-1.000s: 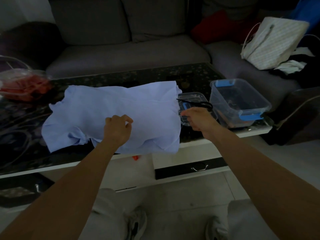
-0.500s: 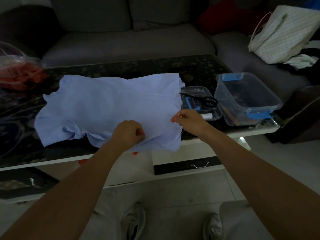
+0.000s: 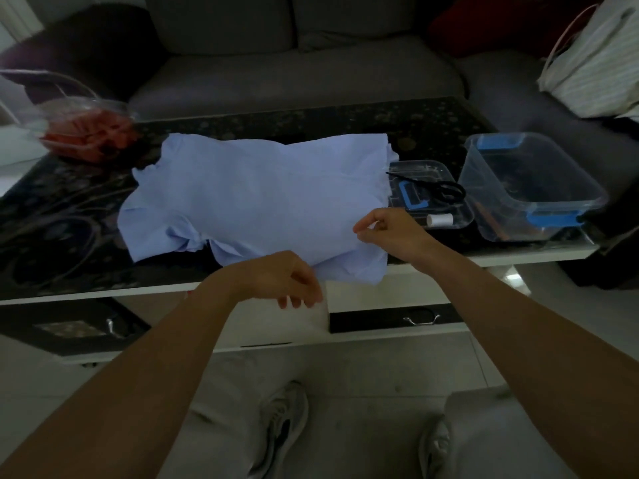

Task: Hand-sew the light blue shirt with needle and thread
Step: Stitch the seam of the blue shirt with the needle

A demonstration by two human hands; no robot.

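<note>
Flat on surface point(image 3: 69, 219): light blue shirt point(image 3: 259, 202). At shirt's right edge: right hand point(image 3: 390, 231), fingers point(image 3: 367, 221) pinched, presumably on needle. At near hem: left hand point(image 3: 283, 278), curled, grip unclear. Risk: unheld fabric sliding under thread pull.

Bare forearms point(image 3: 138, 375); pale grey trousers point(image 3: 484, 440); grey-white sneakers point(image 3: 284, 418).

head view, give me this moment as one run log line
shirt: flat on table | right hand: pinch closed over shirt, needle not discernible | left hand: curled by shirt edge | scissors, spool: in tray
</note>
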